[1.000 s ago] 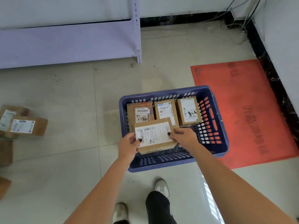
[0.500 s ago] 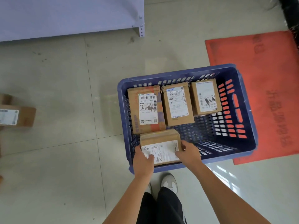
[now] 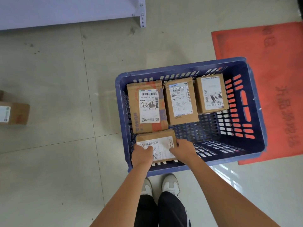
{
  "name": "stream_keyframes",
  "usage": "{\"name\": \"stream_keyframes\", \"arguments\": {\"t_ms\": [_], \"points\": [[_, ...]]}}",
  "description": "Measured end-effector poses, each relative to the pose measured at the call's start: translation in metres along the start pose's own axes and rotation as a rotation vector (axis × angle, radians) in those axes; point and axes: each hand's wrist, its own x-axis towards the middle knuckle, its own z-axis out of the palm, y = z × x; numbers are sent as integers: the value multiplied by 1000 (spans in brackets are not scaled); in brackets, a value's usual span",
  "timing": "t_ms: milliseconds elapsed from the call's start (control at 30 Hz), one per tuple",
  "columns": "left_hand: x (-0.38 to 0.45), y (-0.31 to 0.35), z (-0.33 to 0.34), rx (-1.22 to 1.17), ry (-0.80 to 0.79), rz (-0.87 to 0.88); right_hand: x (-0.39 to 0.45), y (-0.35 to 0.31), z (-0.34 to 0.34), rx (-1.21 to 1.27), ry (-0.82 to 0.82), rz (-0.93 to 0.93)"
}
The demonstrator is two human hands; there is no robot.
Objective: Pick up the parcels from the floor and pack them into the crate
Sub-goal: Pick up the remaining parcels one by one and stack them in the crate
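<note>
Fourth parcel going into our crate, more left on the floor.

Our left hand (image 3: 142, 153) and right hand (image 3: 183, 149) clasp a brown labelled cardboard parcel (image 3: 161, 145) in the blue slotted plastic crate (image 3: 255, 112), behind three packed cardboard boxes (image 3: 179, 100); one taped box (image 3: 14, 113) waits on the tiled floor.

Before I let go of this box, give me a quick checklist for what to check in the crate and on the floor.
1. Held parcel inside the blue crate, at its near left corner: ok.
2. Both hands gripping it, left hand and right hand: ok.
3. Parcel resting flat on the crate bottom: cannot tell.
4. Back row of three parcels undisturbed, the left one right behind the held parcel: ok.
5. Space for more parcels, open crate bottom to the right: ok.
6. Floor cleared: not ok, a parcel on the floor waits at left.
</note>
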Motion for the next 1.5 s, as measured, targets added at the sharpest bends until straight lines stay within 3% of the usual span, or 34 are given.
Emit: {"name": "stream_keyframes", "arguments": {"t_ms": [300, 600, 833, 1033, 1200, 1500], "points": [[51, -1, 27, -56, -10, -143, 47, -2, 26, -78, 7, -2], [52, -10, 39, 6, 31, -118, 54, 4, 16, -191, -55, -62], [69, 2, 41, -38, 22, -219, 73, -3, 15, -269, -125, -28], [82, -7, 61, -88, 77, -186, 88, 5, 34, -211, -82, 15], [95, -11, 72, 34, 74, -147, 100, 9, 47, -160, 0, 32], [107, 1, 90, -6, 137, -336, 115, 17, 59, -103, 52, 58]]}}
